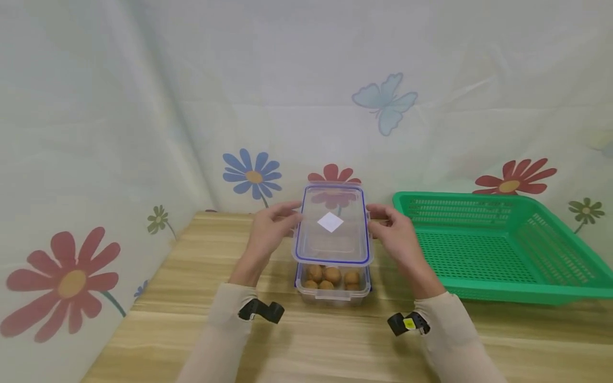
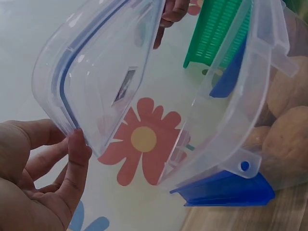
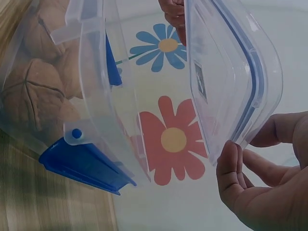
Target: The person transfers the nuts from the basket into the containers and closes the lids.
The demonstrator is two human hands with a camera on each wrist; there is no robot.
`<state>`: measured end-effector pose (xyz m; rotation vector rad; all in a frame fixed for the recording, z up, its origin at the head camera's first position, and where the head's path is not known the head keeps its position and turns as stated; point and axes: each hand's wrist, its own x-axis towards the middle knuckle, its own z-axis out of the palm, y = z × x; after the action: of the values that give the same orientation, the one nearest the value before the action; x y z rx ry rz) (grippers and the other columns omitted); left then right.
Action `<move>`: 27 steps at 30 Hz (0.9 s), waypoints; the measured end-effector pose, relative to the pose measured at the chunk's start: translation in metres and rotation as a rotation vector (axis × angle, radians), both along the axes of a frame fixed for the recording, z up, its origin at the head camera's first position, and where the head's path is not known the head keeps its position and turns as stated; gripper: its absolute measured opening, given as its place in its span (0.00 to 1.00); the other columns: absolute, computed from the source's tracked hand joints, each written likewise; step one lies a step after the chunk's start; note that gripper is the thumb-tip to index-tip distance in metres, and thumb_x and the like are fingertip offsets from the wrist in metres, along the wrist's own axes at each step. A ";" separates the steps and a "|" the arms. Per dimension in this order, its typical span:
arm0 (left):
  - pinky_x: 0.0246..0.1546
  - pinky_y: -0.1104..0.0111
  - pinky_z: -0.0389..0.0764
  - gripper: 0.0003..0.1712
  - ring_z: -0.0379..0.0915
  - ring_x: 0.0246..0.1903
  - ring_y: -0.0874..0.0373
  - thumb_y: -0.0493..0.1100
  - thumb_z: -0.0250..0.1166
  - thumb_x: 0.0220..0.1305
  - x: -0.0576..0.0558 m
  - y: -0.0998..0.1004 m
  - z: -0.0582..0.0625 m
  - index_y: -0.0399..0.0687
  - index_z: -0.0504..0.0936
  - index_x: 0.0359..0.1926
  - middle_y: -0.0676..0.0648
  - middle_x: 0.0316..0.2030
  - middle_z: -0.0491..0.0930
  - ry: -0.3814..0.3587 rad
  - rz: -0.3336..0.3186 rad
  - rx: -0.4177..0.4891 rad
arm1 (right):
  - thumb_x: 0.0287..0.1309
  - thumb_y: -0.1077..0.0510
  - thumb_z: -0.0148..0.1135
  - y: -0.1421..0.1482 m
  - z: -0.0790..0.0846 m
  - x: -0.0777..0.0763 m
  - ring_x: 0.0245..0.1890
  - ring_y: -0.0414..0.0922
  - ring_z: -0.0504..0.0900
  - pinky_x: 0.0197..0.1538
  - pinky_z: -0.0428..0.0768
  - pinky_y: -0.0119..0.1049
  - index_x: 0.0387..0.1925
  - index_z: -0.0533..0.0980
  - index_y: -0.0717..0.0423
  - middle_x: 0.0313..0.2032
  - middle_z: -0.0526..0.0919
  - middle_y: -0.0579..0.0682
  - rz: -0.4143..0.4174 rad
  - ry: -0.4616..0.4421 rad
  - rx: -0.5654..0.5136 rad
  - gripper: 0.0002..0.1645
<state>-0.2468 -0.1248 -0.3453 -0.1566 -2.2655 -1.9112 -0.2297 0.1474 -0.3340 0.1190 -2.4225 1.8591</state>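
Note:
A clear plastic lid point(image 1: 332, 247) with a blue seal and a white diamond label is held above a clear food container point(image 1: 333, 295). My left hand point(image 1: 270, 231) pinches the lid's left edge between thumb and fingers. On the opposite edge, my right hand point(image 1: 395, 231) pinches it the same way. Several walnuts point(image 1: 332, 275) lie inside the container, partly hidden by the lid in the head view. Both wrist views show a gap between lid and container rim. The container's blue side latches point(image 2: 226, 190) hang folded outward, another blue latch point(image 3: 86, 166) showing in the right wrist view.
To the right on the wooden table point(image 1: 345, 346) stands a large green basket point(image 1: 479, 292), close to my right forearm. A pale curtain point(image 1: 297, 80) printed with flowers and a butterfly hangs behind the table.

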 end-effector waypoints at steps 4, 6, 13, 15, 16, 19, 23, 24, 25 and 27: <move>0.44 0.61 0.90 0.17 0.85 0.41 0.50 0.39 0.65 0.77 0.001 -0.001 0.001 0.41 0.86 0.61 0.39 0.49 0.87 -0.010 0.009 0.019 | 0.73 0.61 0.59 0.000 0.000 0.000 0.51 0.53 0.81 0.52 0.81 0.37 0.70 0.75 0.61 0.62 0.80 0.61 0.006 -0.027 0.003 0.27; 0.45 0.61 0.90 0.16 0.85 0.41 0.50 0.38 0.63 0.78 0.000 -0.001 0.001 0.41 0.86 0.61 0.39 0.49 0.87 -0.007 0.007 0.023 | 0.74 0.60 0.59 0.000 0.001 0.000 0.51 0.53 0.81 0.54 0.81 0.39 0.70 0.75 0.61 0.62 0.80 0.60 0.010 -0.034 0.002 0.27; 0.46 0.63 0.89 0.19 0.85 0.47 0.47 0.30 0.66 0.71 -0.003 -0.001 -0.003 0.42 0.87 0.60 0.39 0.47 0.87 0.082 0.028 -0.087 | 0.76 0.57 0.59 0.003 0.006 0.003 0.53 0.52 0.80 0.55 0.83 0.38 0.71 0.75 0.60 0.62 0.81 0.59 0.014 -0.052 -0.020 0.26; 0.49 0.61 0.88 0.20 0.85 0.48 0.47 0.29 0.68 0.69 -0.004 -0.002 -0.005 0.42 0.87 0.60 0.40 0.46 0.88 0.113 0.042 -0.131 | 0.78 0.56 0.58 0.004 0.007 0.004 0.52 0.51 0.81 0.55 0.83 0.37 0.70 0.76 0.60 0.60 0.82 0.59 0.013 -0.047 -0.036 0.25; 0.51 0.59 0.87 0.20 0.85 0.48 0.47 0.29 0.69 0.68 -0.004 -0.002 -0.005 0.42 0.88 0.60 0.40 0.46 0.88 0.128 0.047 -0.145 | 0.78 0.55 0.57 0.004 0.008 0.005 0.52 0.50 0.82 0.55 0.83 0.37 0.69 0.76 0.60 0.60 0.82 0.59 0.010 -0.043 -0.046 0.24; 0.56 0.54 0.83 0.20 0.86 0.47 0.46 0.29 0.71 0.66 -0.004 -0.002 -0.006 0.42 0.88 0.58 0.40 0.45 0.89 0.170 0.058 -0.175 | 0.80 0.54 0.56 0.006 0.009 0.006 0.51 0.48 0.84 0.58 0.82 0.38 0.68 0.78 0.60 0.60 0.83 0.59 0.009 -0.028 -0.078 0.23; 0.60 0.53 0.81 0.20 0.86 0.47 0.44 0.29 0.71 0.66 -0.006 -0.001 -0.006 0.40 0.88 0.58 0.39 0.45 0.89 0.213 0.055 -0.177 | 0.81 0.53 0.53 0.008 0.010 0.005 0.51 0.45 0.85 0.61 0.81 0.39 0.67 0.79 0.60 0.60 0.83 0.59 0.005 -0.019 -0.116 0.23; 0.59 0.54 0.82 0.20 0.86 0.47 0.45 0.29 0.71 0.65 -0.006 -0.001 -0.006 0.40 0.88 0.58 0.39 0.46 0.89 0.215 0.056 -0.178 | 0.82 0.53 0.53 0.009 0.010 0.005 0.52 0.44 0.85 0.62 0.81 0.39 0.67 0.79 0.61 0.61 0.83 0.59 0.006 -0.016 -0.119 0.23; 0.58 0.54 0.83 0.20 0.86 0.47 0.45 0.29 0.71 0.66 -0.006 -0.001 -0.006 0.40 0.88 0.58 0.39 0.47 0.89 0.215 0.057 -0.181 | 0.82 0.53 0.53 0.009 0.010 0.005 0.52 0.44 0.84 0.62 0.81 0.39 0.67 0.79 0.60 0.60 0.83 0.59 0.007 -0.013 -0.117 0.23; 0.54 0.57 0.85 0.19 0.86 0.47 0.46 0.31 0.71 0.67 -0.005 -0.002 -0.006 0.41 0.88 0.58 0.40 0.48 0.89 0.208 0.060 -0.181 | 0.82 0.53 0.54 0.009 0.010 0.004 0.52 0.46 0.84 0.62 0.81 0.40 0.67 0.79 0.60 0.59 0.82 0.58 0.007 -0.006 -0.101 0.22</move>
<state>-0.2519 -0.1268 -0.3510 -0.2931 -2.2719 -1.5790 -0.2256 0.1562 -0.3242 0.1150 -2.3292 1.9833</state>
